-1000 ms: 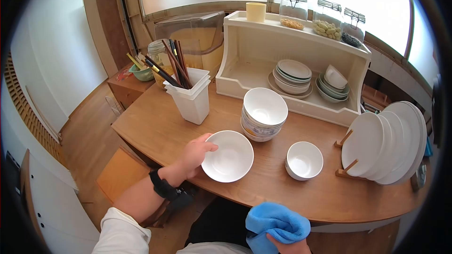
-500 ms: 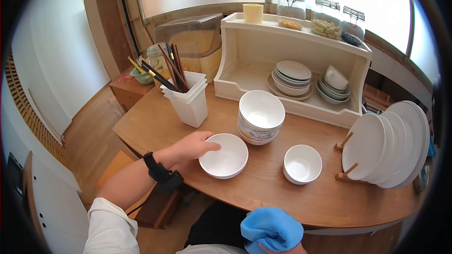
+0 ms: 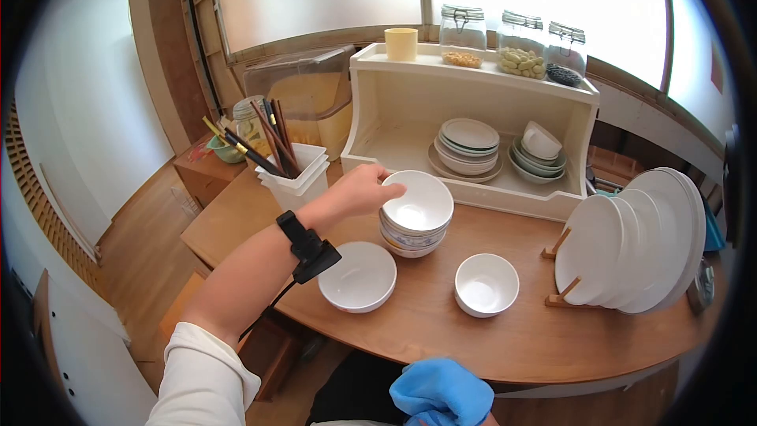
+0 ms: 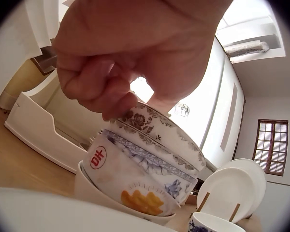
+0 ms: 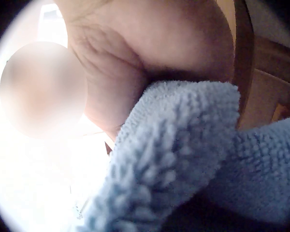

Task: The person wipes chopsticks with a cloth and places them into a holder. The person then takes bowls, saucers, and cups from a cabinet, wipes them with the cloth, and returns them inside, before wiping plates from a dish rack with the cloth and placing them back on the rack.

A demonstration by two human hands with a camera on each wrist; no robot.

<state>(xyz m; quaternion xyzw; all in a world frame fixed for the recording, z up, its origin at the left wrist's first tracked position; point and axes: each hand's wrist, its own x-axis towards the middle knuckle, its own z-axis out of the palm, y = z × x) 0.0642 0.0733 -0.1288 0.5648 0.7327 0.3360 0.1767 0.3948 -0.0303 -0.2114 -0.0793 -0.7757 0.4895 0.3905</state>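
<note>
Pinched the bowl (image 3: 423,207) by its left rim with left hand (image 3: 361,192), gripped cloth (image 3: 441,390) in right hand (image 5: 157,46), and probably needed a level lift.

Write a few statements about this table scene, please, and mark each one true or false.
1. The left hand grips the top bowl of the stack. True.
2. The cloth lies flat on the table. False: the right hand holds the cloth, bunched up.
3. The big plates stand on edge in a rack. True.
4. The yellow cup stands inside the shelf. False: it stands on top of the shelf.
5. Three jars stand on top of the shelf. True.
</note>
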